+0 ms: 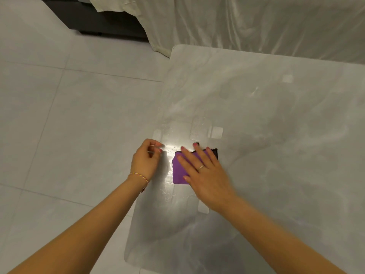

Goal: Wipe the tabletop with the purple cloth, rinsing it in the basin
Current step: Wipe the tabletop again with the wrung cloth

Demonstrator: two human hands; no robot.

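Note:
A folded purple cloth (178, 171) with a dark edge lies flat near the left edge of the glossy grey tabletop (276, 135). My right hand (205, 173) presses on it, palm down and fingers spread, covering its right half. My left hand (147, 161) rests at the table's left edge, fingers curled loosely, holding nothing that I can see. Water droplets and wet streaks glisten on the surface around the cloth. No basin is in view.
A pale tiled floor (59, 125) lies to the left of the table. Behind the table a cream sheet (256, 26) drapes over furniture, and a dark piece of furniture (98, 18) stands at the back left.

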